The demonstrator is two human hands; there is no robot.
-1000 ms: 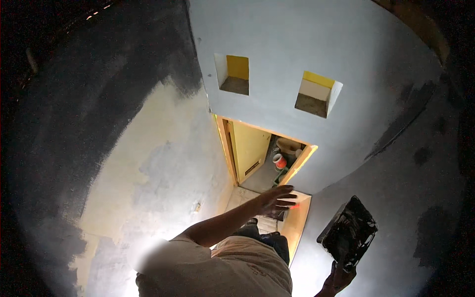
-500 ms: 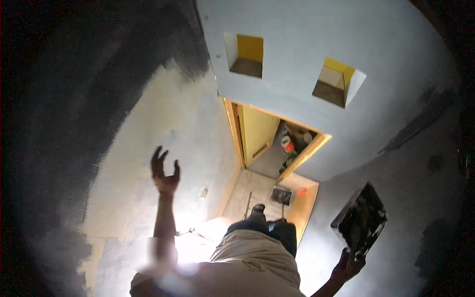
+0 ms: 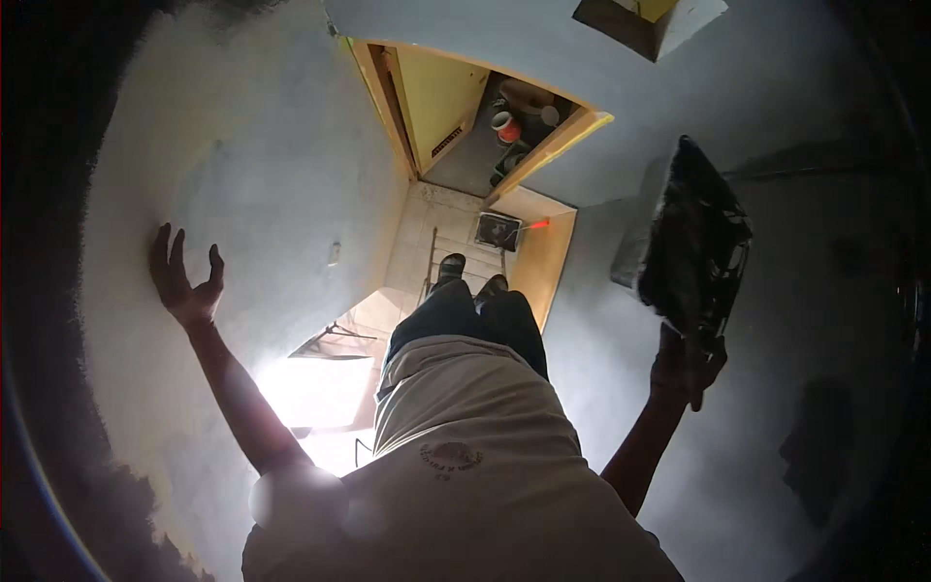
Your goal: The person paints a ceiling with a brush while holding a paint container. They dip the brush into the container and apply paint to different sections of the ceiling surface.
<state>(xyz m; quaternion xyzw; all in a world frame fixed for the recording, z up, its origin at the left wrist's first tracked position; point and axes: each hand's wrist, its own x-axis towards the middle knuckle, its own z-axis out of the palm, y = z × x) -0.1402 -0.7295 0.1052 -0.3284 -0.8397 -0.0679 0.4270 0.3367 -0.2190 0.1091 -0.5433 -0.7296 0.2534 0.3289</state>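
Note:
My left hand is raised beside the left wall, fingers spread and curved, with nothing in it. Whether the fingertips touch the wall is hard to tell. On the other side, my right hand grips the lower end of a paint tray, held up and tilted. Dark paint covers much of the tray, with pale smears and glossy patches. The left wall has a pale unpainted area bordered by dark grey. My feet stand high up on a ladder.
Far below on the floor lies a dark rectangular container with a red-handled tool beside it. A bright work lamp shines at lower left. Through the doorway a red-and-white bucket stands among other items. A square wall niche opens above.
My view has tilted downward, showing more of my body and the floor. My left hand appears farther left, nearer the wall, and the tray in my right hand is higher.

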